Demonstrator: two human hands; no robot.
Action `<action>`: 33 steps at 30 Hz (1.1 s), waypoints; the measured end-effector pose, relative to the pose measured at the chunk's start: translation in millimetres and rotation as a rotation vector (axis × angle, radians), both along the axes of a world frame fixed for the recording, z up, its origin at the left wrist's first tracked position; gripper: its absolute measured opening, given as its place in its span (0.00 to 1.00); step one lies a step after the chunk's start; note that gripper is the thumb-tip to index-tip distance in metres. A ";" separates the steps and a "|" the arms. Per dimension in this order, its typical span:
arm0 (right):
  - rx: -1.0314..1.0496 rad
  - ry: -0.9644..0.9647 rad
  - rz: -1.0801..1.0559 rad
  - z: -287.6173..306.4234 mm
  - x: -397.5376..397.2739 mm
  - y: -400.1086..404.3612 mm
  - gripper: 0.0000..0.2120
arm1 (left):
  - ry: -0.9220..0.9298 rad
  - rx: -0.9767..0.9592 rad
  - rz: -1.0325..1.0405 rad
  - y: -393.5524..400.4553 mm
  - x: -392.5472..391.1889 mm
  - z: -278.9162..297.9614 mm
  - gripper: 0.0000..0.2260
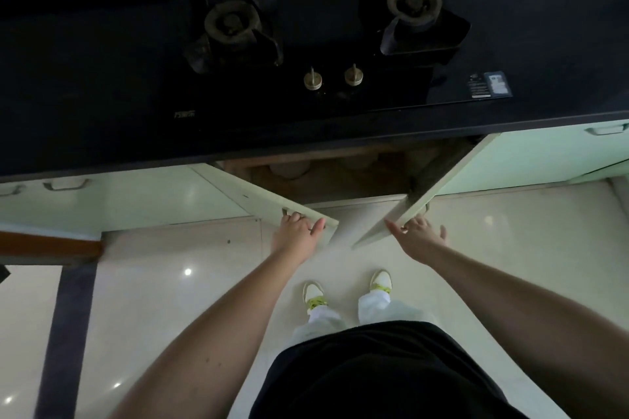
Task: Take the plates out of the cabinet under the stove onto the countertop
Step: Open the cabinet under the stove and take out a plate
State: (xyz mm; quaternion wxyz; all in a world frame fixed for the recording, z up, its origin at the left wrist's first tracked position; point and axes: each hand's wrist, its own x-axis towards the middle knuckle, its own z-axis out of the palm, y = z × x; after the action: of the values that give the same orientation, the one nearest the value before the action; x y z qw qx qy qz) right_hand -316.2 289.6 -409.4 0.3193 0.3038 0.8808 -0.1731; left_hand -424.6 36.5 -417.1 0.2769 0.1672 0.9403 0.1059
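Note:
The cabinet under the stove [326, 180] stands partly open, both pale green doors swung outward. My left hand [297, 230] grips the free edge of the left door [262, 196], fingers curled over its handle. My right hand [417, 235] holds the free edge of the right door [429, 189], thumb on the inner face and fingers behind. Inside the dim cabinet, pale round stacks that look like plates or bowls [289, 168] show on the shelf, mostly hidden in shadow. The black countertop [85, 85] runs above, with the two-burner gas stove [306, 44] set into it.
Two stove knobs [313, 80] sit near the counter's front edge. Closed green cabinet doors with handles flank the open one on the left [66, 184] and right [606, 129]. My feet [347, 292] stand on a glossy tiled floor in front of the doors.

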 end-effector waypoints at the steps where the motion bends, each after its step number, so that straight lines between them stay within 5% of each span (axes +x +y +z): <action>1: 0.016 0.012 -0.005 -0.2 8.7 2.1 0.40 | 0.000 0.004 0.001 -7.1 3.6 -1.1 0.30; 7: 0.018 0.087 -0.043 4.9 48.8 12.0 0.32 | 0.026 -0.029 0.123 -34.8 30.7 -3.7 0.34; 11: 0.073 0.237 -0.173 8.2 76.1 16.8 0.42 | 0.077 -0.023 0.365 -38.8 51.8 -3.4 0.27; 15: 0.180 0.419 0.265 14.0 94.5 32.0 0.39 | 0.150 -0.039 0.576 -36.1 79.1 7.4 0.34; 18: 0.169 0.279 0.554 10.8 107.1 47.7 0.32 | 0.325 -0.099 0.298 -36.9 88.1 14.3 0.29; 22: 0.238 0.135 0.560 9.9 130.3 71.1 0.25 | 0.329 -0.162 -0.115 -34.6 84.1 14.5 0.10; 33: 0.353 -0.106 0.429 28.4 160.1 134.4 0.22 | 0.248 -0.460 -0.227 -34.4 91.4 14.1 0.21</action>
State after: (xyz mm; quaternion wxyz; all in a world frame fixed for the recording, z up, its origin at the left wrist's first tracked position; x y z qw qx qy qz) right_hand -156.1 423.9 -381.0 0.3363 0.1697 0.9237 0.0705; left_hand -333.1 2.1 -403.0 0.2004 0.2159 0.9416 -0.1630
